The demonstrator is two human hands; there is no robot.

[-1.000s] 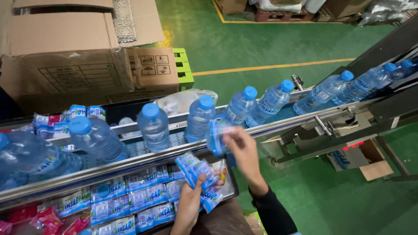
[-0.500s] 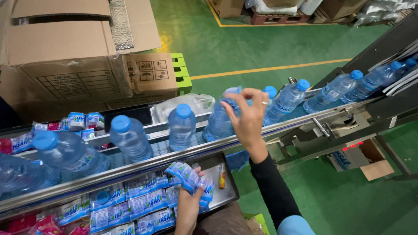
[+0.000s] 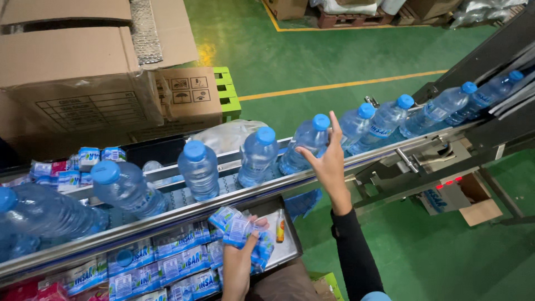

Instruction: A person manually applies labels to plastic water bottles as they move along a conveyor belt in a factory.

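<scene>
Right hand (image 3: pixel 327 161) spread open, maybe just touching bottle (image 3: pixel 305 144) on conveyor (image 3: pixel 356 159). Left hand (image 3: pixel 241 262) closed around labels (image 3: pixel 239 228).

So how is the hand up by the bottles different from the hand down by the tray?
The right hand is raised, open and empty beside a water bottle; the left hand is low over the tray, gripping a stack of blue labels. Both are bare.

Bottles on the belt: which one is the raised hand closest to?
The bottle just left of the right hand, fourth blue cap from the right. Its side sits by the open fingers; the other bottles stand clear of the hand.
</scene>
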